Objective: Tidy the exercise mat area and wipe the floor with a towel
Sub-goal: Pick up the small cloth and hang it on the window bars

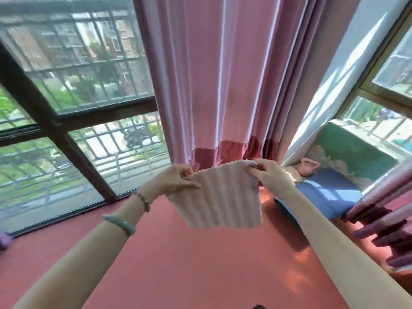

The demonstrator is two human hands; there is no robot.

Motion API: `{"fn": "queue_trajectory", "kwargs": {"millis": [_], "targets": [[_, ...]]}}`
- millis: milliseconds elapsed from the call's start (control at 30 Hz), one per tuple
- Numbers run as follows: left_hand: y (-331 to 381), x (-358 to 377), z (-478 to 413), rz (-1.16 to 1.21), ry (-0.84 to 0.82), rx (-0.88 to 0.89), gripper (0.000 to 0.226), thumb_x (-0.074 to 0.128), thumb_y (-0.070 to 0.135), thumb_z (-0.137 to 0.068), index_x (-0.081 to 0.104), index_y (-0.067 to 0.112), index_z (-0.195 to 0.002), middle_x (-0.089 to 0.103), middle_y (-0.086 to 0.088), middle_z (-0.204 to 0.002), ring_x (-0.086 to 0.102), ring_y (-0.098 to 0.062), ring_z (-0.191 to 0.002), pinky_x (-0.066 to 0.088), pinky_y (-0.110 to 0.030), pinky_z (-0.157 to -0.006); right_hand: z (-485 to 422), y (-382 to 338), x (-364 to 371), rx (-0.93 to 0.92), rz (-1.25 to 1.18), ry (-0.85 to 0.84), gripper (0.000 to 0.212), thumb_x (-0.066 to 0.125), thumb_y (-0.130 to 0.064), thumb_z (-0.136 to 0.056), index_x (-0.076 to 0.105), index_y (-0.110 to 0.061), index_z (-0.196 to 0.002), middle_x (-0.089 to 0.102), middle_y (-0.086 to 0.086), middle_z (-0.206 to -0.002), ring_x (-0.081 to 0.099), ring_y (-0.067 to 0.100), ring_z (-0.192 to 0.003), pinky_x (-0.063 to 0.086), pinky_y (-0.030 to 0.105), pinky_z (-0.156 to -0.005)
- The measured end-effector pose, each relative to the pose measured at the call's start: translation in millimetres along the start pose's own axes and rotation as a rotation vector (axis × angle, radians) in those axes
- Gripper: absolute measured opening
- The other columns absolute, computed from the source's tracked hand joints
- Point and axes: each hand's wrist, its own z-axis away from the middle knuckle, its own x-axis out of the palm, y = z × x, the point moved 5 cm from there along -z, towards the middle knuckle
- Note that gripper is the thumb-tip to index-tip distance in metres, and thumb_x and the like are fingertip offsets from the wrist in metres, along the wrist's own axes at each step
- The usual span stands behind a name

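**Towel held up between both hands, mat in the right corner**

- Towel point(223, 195): pale, ribbed, roughly square. Held up in the air by its two top corners and stretched flat between them. Lower edge hanging free, clear of the red floor point(189, 264). Seen in front of the dark hem of the pink curtain point(211, 85).
- Left hand point(178, 179): pinching the top left corner, thumb behind and fingers curled in front, one finger lying further along the cloth. Nothing else held. Pale green bangle point(119, 224) and thin bead bracelet point(142, 200) on that forearm.
- Right hand point(267, 175): pinching the top right corner, fingers bent tightly over the edge, cloth bunched slightly under the fingertips.
- Exercise mat point(330, 192): blue, lying on the floor to the right, partly hidden by the right forearm. Set against a low wall with peeling green paint. Patch of sunlight across its surface.
- Pink kettlebell-shaped item point(308, 168) at the far end of the mat; touching it or not, cannot tell.
- Barred window point(78, 85) on the left, trees and buildings outside.
- Second pink curtain point(379, 215) bunched at the right edge, beside the mat.
- Small purple object point(4, 240) at the far left edge, too blurred to identify.
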Motion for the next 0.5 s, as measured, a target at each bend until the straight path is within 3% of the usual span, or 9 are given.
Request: {"fn": "queue_trajectory", "kwargs": {"millis": [67, 133, 200, 267, 367, 500], "targets": [[-35, -35, 34, -0.026, -0.003, -0.069, 0.038, 0.075, 0.055, -0.049, 0.061, 0.023, -0.065, 0.051, 0.006, -0.063, 0.046, -0.006, -0.061, 0.043, -0.027, -0.063, -10, -25, 41, -0.016, -0.031, -0.07, 0.015, 0.06, -0.01, -0.09, 0.063, 0.0, -0.08, 0.047, 0.005, -0.065, 0.043, 0.016, -0.064, 0.04, 0.032, -0.06], [-69, -68, 72, -0.058, -0.033, -0.167, 0.042, 0.074, 0.047, -0.055, 0.06, 0.01, -0.067, 0.047, 0.002, -0.062, 0.043, -0.009, -0.06, 0.039, -0.029, -0.058, -18, -53, 85, -0.046, -0.046, -0.137, 0.016, 0.059, -0.01, -0.09, 0.064, -0.012, -0.075, 0.048, 0.002, -0.063, 0.045, 0.014, -0.062, 0.042, 0.031, -0.059], [-102, -97, 111, -0.052, -0.056, -0.237, 0.034, 0.075, 0.028, -0.068, 0.05, 0.006, -0.06, 0.039, 0.0, -0.057, 0.036, -0.009, -0.053, 0.032, -0.026, -0.051, -25, -81, 132, -0.088, -0.047, -0.189, 0.011, 0.061, -0.012, -0.089, 0.067, -0.008, -0.081, 0.052, 0.007, -0.069, 0.047, 0.017, -0.066, 0.043, 0.033, -0.06], [-135, -129, 151, -0.021, -0.029, -0.279, 0.039, 0.073, 0.016, -0.074, 0.04, 0.014, -0.053, 0.034, 0.002, -0.052, 0.032, -0.007, -0.047, 0.028, -0.021, -0.048, -30, -111, 178, -0.118, -0.06, -0.233, 0.012, 0.062, -0.012, -0.089, 0.067, -0.002, -0.086, 0.051, 0.009, -0.072, 0.047, 0.018, -0.066, 0.043, 0.033, -0.059], [-187, -183, 209, 0.014, 0.084, -0.344, 0.039, 0.075, 0.02, -0.076, 0.042, 0.012, -0.058, 0.03, 0.006, -0.051, 0.029, -0.005, -0.046, 0.024, -0.016, -0.047, -37, -148, 246, -0.141, -0.074, -0.318, 0.013, 0.061, -0.011, -0.089, 0.066, -0.013, -0.077, 0.047, 0.005, -0.064, 0.044, 0.009, -0.054, 0.039, 0.021, -0.047], [-239, -249, 278, 0.185, 0.334, -0.399, 0.025, 0.07, 0.025, -0.084, 0.058, 0.013, -0.064, 0.051, 0.007, -0.055, 0.047, 0.001, -0.05, 0.038, -0.01, -0.052, -49, -197, 330, -0.171, -0.093, -0.403, 0.01, 0.058, -0.005, -0.09, 0.065, 0.002, -0.09, 0.052, 0.004, -0.072, 0.049, 0.013, -0.068, 0.046, 0.02, -0.049]]}}
